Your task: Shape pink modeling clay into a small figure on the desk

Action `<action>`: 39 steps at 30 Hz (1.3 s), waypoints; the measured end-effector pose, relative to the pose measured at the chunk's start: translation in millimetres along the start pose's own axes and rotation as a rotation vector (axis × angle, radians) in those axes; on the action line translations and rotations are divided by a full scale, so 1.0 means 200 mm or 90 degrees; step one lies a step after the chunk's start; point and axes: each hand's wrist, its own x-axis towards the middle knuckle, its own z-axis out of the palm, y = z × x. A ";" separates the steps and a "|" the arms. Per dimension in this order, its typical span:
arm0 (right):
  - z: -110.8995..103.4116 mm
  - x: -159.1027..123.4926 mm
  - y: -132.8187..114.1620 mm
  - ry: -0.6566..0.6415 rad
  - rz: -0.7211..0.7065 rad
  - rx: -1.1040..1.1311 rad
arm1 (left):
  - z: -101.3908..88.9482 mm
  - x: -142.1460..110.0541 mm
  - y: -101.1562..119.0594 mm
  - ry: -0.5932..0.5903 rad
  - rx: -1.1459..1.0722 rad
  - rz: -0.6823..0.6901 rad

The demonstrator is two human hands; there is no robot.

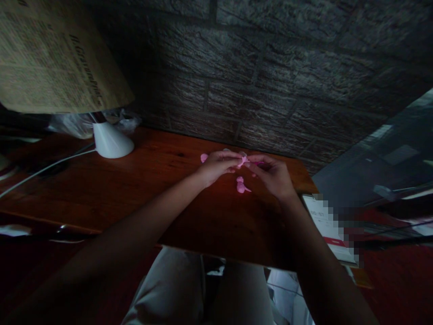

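Above the wooden table, my left hand [218, 166] pinches a small pink piece that looks like modelling clay [243, 160]. My right hand [273, 175] meets it from the other side, its fingers closed around a thin magenta thing [256, 163], perhaps a tool, whose far end is hidden by the fingers. Just below the hands lies a small pink clay figure [240, 185] with a rounded body, a smaller round top and a thin pointed tail. A round pink lump [204, 158] shows at the left of my left hand, partly covered by it.
The wooden table [135, 180] runs along a dark brick wall [216, 81]. At the left stands a lamp with a white base [113, 141] and a newspaper-print shade [64, 63], with a plastic bag [72, 125] behind. A phone [326, 225] lies at the right edge.
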 end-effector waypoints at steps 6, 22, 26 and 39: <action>0.00 0.00 0.00 -0.006 -0.003 -0.011 | 0.00 0.00 -0.01 0.006 -0.012 -0.012; -0.02 0.01 0.02 -0.011 0.023 -0.018 | 0.01 -0.02 0.01 0.010 0.004 -0.009; -0.03 0.01 0.02 0.012 0.034 0.018 | 0.00 0.00 0.00 0.015 0.001 -0.022; -0.01 0.01 0.00 0.049 0.056 0.063 | 0.01 -0.01 0.02 0.039 -0.026 -0.043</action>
